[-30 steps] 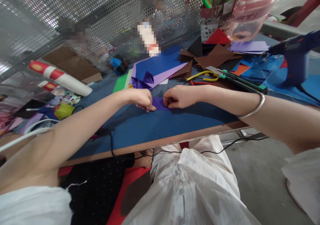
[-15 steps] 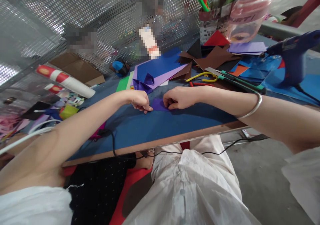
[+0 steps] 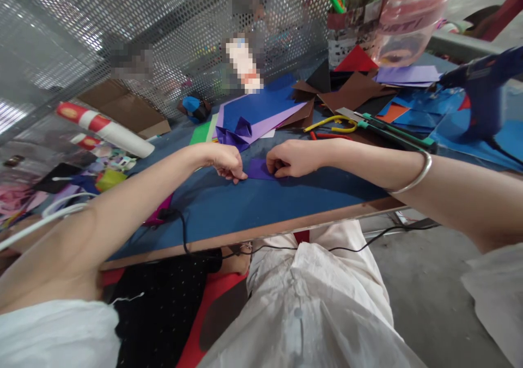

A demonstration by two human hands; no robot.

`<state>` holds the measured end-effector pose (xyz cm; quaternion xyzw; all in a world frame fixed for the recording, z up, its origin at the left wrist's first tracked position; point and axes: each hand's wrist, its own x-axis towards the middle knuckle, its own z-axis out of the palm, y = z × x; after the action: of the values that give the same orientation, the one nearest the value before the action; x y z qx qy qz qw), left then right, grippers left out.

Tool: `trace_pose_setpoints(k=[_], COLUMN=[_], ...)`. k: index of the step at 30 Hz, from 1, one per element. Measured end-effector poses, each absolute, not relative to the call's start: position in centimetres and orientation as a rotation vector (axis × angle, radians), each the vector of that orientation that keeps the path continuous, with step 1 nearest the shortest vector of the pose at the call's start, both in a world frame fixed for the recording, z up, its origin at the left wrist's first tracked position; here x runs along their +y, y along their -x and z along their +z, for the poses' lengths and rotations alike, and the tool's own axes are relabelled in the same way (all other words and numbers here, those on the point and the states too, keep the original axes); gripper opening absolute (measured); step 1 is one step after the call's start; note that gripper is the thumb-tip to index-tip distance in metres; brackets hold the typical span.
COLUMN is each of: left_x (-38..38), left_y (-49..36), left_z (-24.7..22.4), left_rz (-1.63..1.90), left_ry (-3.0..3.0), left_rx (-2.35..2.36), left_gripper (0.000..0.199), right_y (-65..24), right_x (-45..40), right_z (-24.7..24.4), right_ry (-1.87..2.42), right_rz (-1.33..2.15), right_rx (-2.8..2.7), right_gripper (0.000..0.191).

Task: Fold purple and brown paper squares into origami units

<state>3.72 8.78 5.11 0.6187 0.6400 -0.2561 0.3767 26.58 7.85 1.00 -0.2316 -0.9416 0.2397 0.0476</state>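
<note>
A small piece of purple paper [image 3: 257,169] lies flat on the blue tabletop [image 3: 229,210], between my two hands. My left hand [image 3: 229,163] is closed, its fingertips pinching at the paper's left edge. Curled over the right part of the paper, my right hand [image 3: 289,158] presses it with bent fingers and hides that end. Just behind the left hand sits a folded purple paper piece [image 3: 236,133], on sheets of lilac paper [image 3: 261,128] and blue paper [image 3: 255,106].
Behind my right forearm lie yellow-handled scissors [image 3: 333,122], a green cutter [image 3: 392,131] and brown paper [image 3: 355,92]. A blue glue gun [image 3: 484,92] and a pink plastic jar [image 3: 412,27] stand at the right. A black cable [image 3: 184,229] hangs over the table's front edge.
Both hands stay at the purple paper with nearly the same grip. The whole view has shifted slightly; nothing else has visibly moved.
</note>
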Motion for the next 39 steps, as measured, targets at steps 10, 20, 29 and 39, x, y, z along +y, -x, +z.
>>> trace_pose_setpoints(k=[10, 20, 29, 39], left_x=[8.8, 8.3, 8.8, 7.8], left_y=[-3.3, -2.9, -4.3, -4.9], left_z=[5.3, 5.6, 4.8, 5.4], left_rz=[-0.645, -0.525, -0.594, -0.618], left_ry=[-1.572, -1.63, -1.644, -1.705], left_rx=[1.627, 1.604, 1.664, 1.681], left_gripper=[0.028, 0.042, 0.05, 0.053], right_y=[-26.6, -26.5, -26.5, -26.6], right_x=[7.7, 8.1, 8.2, 8.1], right_z=[1.1, 0.6, 0.5, 0.8], right_ry=[0.707, 0.663, 0.661, 0.649], right_rz=[0.726, 0.712, 0.702, 0.749], right_rx=[-2.864, -2.857, -2.858, -2.843], right_gripper=[0.02, 0.019, 0.018, 0.018])
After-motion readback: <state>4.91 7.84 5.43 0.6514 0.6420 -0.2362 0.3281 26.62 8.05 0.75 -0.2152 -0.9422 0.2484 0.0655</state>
